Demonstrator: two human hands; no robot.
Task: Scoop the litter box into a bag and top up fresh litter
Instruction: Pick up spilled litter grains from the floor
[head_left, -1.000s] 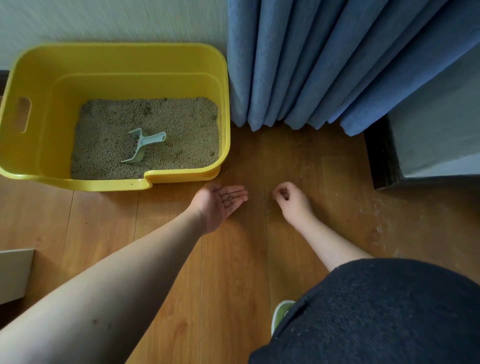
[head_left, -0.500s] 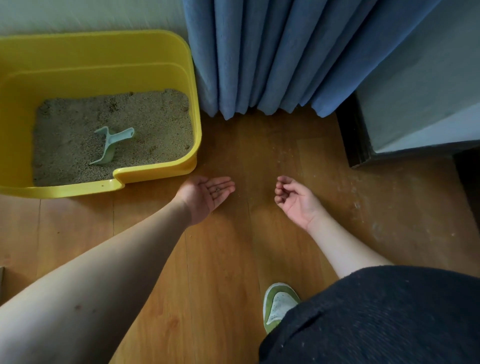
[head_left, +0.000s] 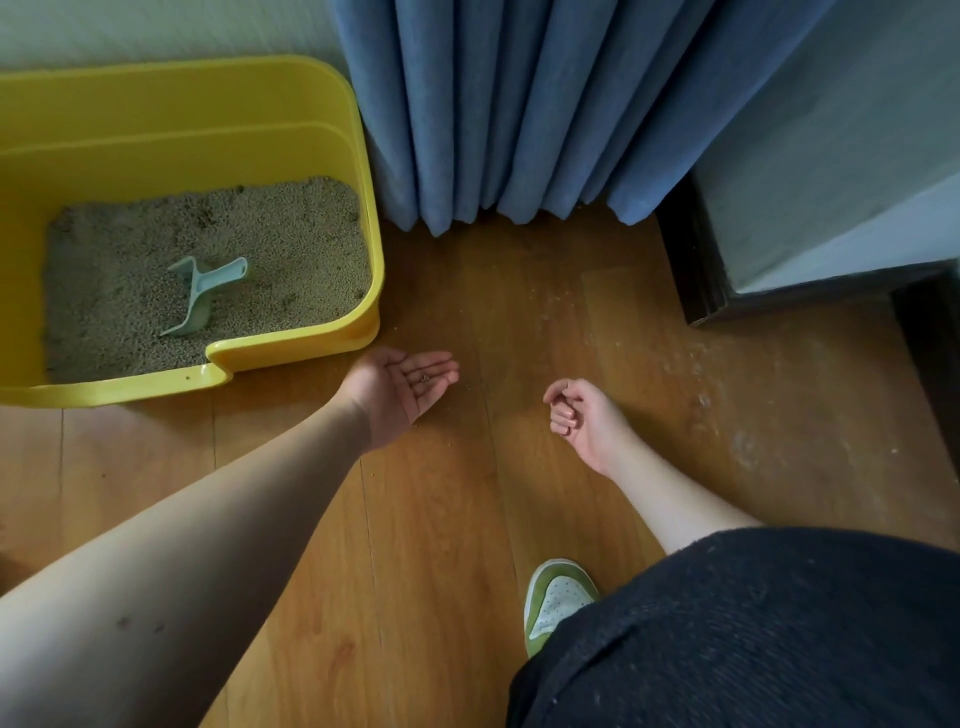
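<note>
A yellow litter box (head_left: 208, 156) stands on the wooden floor at the left, against the wall. Beige litter (head_left: 291, 244) covers its bottom, and a pale green scoop (head_left: 202, 296) lies half sunk in it. My left hand (head_left: 400, 389) is held out palm up just right of the box's front corner, fingers straight, with a few litter grains (head_left: 425, 378) on the fingers. My right hand (head_left: 582, 415) hovers to the right of it with its fingers curled and the fingertips drawn together. I see nothing between them. No bag is in view.
A blue curtain (head_left: 519, 104) hangs to the floor behind the hands. A dark-edged piece of furniture (head_left: 691, 260) stands at the right. Dust and stray grains (head_left: 701, 400) speckle the floor near it. My green and white shoe (head_left: 556, 603) is below the right hand.
My right hand has lifted off the floor and turned palm up with fingers curled. My left hand stays open with grains on it. The view has shifted right.
</note>
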